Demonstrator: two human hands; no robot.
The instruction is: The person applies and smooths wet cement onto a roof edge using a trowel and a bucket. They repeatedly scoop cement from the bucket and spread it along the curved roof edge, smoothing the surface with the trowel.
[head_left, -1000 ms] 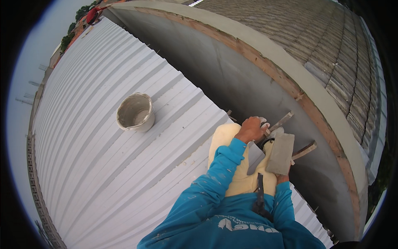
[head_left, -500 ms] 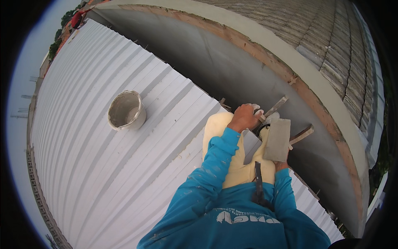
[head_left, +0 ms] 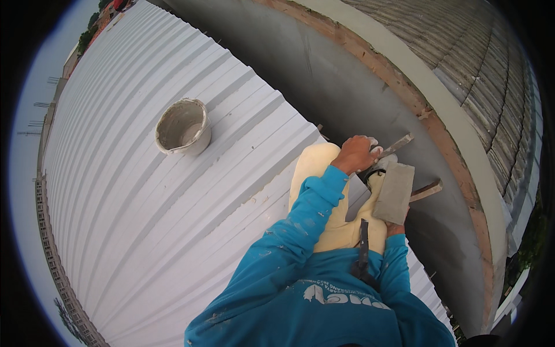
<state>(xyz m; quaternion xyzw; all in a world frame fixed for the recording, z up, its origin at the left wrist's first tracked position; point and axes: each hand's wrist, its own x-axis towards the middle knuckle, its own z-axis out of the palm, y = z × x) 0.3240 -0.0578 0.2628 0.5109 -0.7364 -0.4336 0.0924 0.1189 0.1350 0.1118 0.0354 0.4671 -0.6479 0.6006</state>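
Observation:
My right hand [head_left: 396, 228] is mostly hidden under a rectangular plastering float [head_left: 394, 194] and grips it from below; the flat face is coated in grey cement. Further forward, my left hand [head_left: 354, 154] has its fingers curled, with whitish smears on the fingertips. It is close to a wooden stick [head_left: 398, 143] that juts up by the grey wall; what the fingers close on is hidden. Between the hands are my legs in pale yellow trousers [head_left: 324, 202] and a dark curved object [head_left: 370, 172] I cannot identify.
A cement-stained bucket [head_left: 183, 126] stands on the white corrugated metal roof [head_left: 173, 220] to the left. Beyond the roof's edge is a dark gap beside a plastered wall [head_left: 347, 87]. A second wooden stick [head_left: 426, 190] sticks out at right. Tiled roofing [head_left: 462, 52] lies past the wall.
The view has shifted a little, so the bucket, hands and float sit slightly further right in the picture. Both hands keep nearly the same pose, and the float stays in my right hand.

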